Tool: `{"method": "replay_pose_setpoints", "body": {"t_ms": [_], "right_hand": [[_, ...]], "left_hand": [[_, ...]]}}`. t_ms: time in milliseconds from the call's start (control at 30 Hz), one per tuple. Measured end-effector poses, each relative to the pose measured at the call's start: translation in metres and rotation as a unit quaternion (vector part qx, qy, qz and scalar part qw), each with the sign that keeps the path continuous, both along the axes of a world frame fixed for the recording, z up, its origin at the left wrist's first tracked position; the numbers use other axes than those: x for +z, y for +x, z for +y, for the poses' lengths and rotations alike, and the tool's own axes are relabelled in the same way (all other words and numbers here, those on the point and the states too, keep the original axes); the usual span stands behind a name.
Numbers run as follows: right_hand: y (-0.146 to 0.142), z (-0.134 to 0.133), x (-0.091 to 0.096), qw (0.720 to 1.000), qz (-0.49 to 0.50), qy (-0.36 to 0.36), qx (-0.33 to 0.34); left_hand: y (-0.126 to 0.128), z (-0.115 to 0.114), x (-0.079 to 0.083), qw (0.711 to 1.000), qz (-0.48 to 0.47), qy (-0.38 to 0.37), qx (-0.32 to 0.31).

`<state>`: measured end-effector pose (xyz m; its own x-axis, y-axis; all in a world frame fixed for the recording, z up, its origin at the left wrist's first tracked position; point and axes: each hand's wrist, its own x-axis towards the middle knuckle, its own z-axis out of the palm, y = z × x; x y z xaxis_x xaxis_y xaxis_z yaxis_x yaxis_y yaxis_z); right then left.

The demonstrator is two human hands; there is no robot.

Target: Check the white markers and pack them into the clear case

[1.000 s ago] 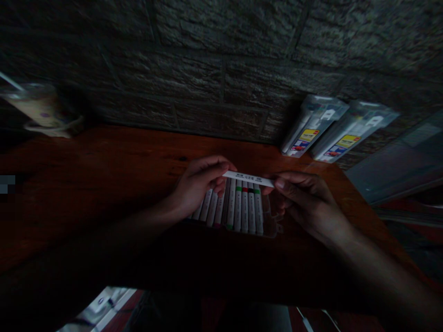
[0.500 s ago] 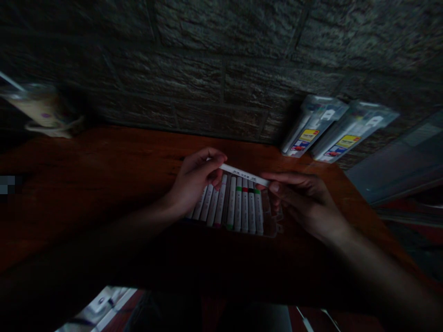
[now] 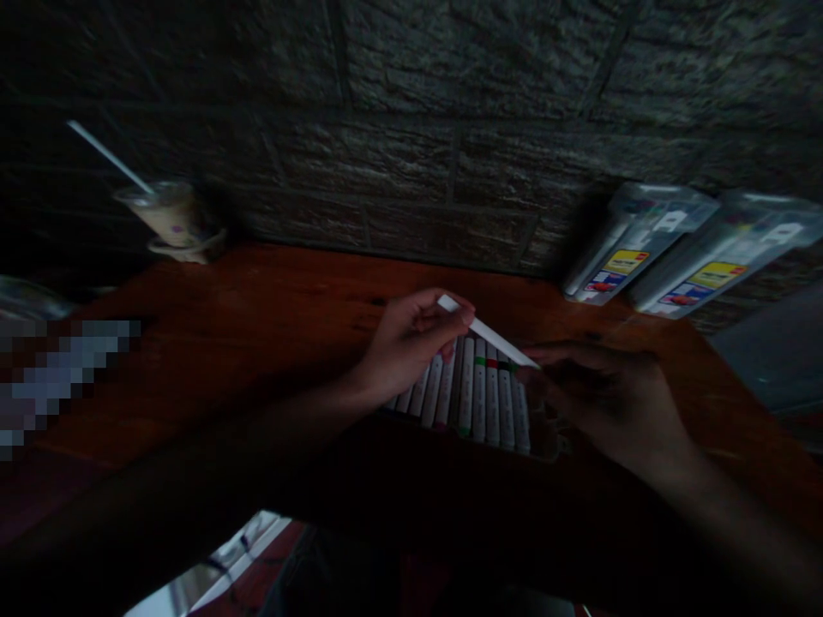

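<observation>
A white marker (image 3: pixel 502 342) slants down to the right between my two hands, above a clear case (image 3: pixel 545 452) of markers. My left hand (image 3: pixel 417 338) is closed, pinching the marker near its upper left end between thumb and fingers. At the lower right end, the fingertips of my right hand (image 3: pixel 617 407) close on the tip; shadow blurs their exact grip. Several white markers (image 3: pixel 479 403) lie side by side in the case, some with green, red or black bands. My left hand hides part of the row.
Two upright clear marker cases (image 3: pixel 621 257) with yellow labels stand by the stone wall (image 3: pixel 411 163) at the right. A drink cup (image 3: pixel 168 218) with a straw sits in a holder at the back left of the wooden table (image 3: pixel 289 300).
The marker has turned, so its printing no longer shows, and it slopes more steeply. Both hands still hold it. My view has swung left, showing more of the cup and a person's blurred-out area.
</observation>
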<state>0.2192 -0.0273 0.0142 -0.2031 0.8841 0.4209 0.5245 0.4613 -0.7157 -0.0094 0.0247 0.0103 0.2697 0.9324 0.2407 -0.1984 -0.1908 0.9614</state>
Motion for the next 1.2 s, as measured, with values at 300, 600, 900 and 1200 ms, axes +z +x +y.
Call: {"method": "replay_pose_setpoints", "body": {"t_ms": [300,600,900,1200], "right_hand": [[0.002,-0.001,0.006,0.998,-0.06,0.034,0.009],[0.011,-0.001,-0.009,0.995,-0.1,0.024,-0.002],[0.007,0.001,-0.005,0.997,-0.08,0.007,0.024],[0.0,-0.004,-0.003,0.996,-0.042,-0.048,0.06]], "left_hand": [[0.0,-0.002,-0.009,0.996,0.005,0.023,-0.089],[0.005,-0.008,-0.008,0.994,0.005,-0.007,-0.113],[0.003,-0.005,-0.007,0.992,-0.043,-0.005,-0.116],[0.001,-0.001,-0.005,0.997,-0.073,-0.026,-0.021]]}}
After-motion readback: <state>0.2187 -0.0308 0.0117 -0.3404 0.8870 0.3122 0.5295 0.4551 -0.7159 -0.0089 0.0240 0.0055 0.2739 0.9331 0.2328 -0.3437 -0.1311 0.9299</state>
